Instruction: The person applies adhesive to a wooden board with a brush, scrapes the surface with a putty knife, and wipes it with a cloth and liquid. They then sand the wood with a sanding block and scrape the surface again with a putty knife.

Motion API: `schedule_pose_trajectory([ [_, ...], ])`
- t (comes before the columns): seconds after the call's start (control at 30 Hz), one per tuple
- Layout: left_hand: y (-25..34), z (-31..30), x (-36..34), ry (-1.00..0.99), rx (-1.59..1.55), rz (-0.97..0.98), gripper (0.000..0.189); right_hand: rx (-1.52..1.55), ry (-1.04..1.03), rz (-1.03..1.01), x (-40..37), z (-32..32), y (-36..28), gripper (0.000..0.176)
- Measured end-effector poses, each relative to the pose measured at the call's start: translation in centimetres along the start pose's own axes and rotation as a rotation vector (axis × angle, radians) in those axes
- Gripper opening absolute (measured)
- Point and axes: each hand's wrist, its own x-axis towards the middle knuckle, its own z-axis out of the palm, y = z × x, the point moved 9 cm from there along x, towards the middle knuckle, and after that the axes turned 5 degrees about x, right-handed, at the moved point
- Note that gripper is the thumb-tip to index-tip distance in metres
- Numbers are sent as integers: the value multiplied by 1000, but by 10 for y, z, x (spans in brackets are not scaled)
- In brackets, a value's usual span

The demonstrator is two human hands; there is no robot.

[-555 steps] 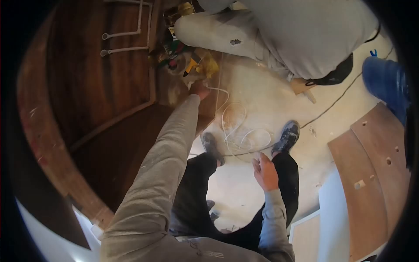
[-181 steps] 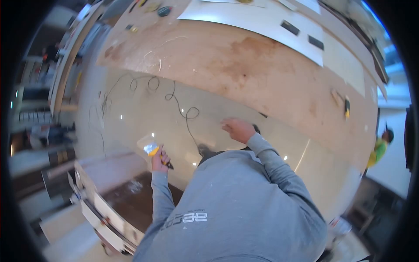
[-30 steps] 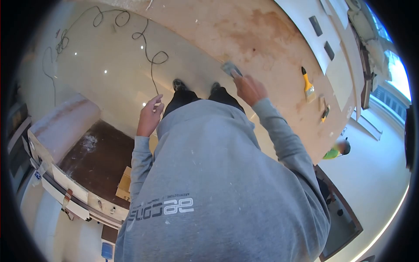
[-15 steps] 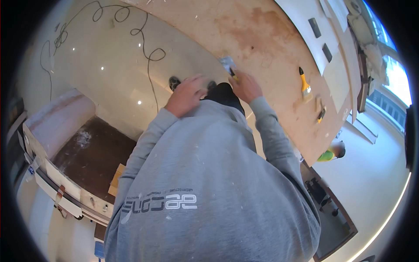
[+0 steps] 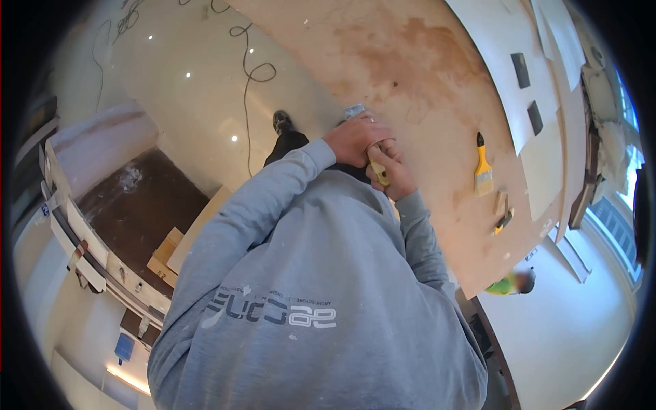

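My right hand [image 5: 395,167] is wrapped round the yellow handle of a scraper [image 5: 380,173] at the edge of a large wooden board [image 5: 437,96]. Over the scraper's front part lies my left hand [image 5: 356,139], its fingers bent and touching the tool near my right hand. The wide metal blade [image 5: 354,109] shows just beyond my left hand. On the board to the right lies a yellow paintbrush [image 5: 483,167] with a black handle tip.
A small yellow and black tool [image 5: 504,222] and two dark blocks [image 5: 521,70] lie at the right. A black cable [image 5: 247,102] curls over the floor. A brown-bottomed box [image 5: 140,212] stands at the left. Another person [image 5: 512,281] in green is at the lower right.
My left hand has moved right from beside the scraper onto it. My right hand has come closer to my body with the tool. The view has shifted.
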Motion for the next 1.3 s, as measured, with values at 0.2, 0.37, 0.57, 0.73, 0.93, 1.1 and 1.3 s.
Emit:
schedule_pose_trajectory([
  [0.2,-24,-25,9,70,-37,-47,59,-252,122,-14,32,13,-18,13],
  [0.37,-16,-17,6,174,-98,-19,59,-406,167,-155,26,3,-19,13],
  [0.57,-35,-35,11,104,-155,-31,55,-325,224,-86,31,28,-33,17],
  [0.73,-34,-33,12,173,-196,-33,52,-394,274,-8,28,29,-39,21],
  [0.93,-30,-36,11,236,-199,1,50,-466,210,-120,32,20,-34,19],
  [1.1,-41,-40,-3,105,-179,-70,53,-548,197,-198,43,29,-25,16],
  [1.3,-41,-37,-2,145,-214,-48,52,-399,263,-68,37,50,-43,10],
])
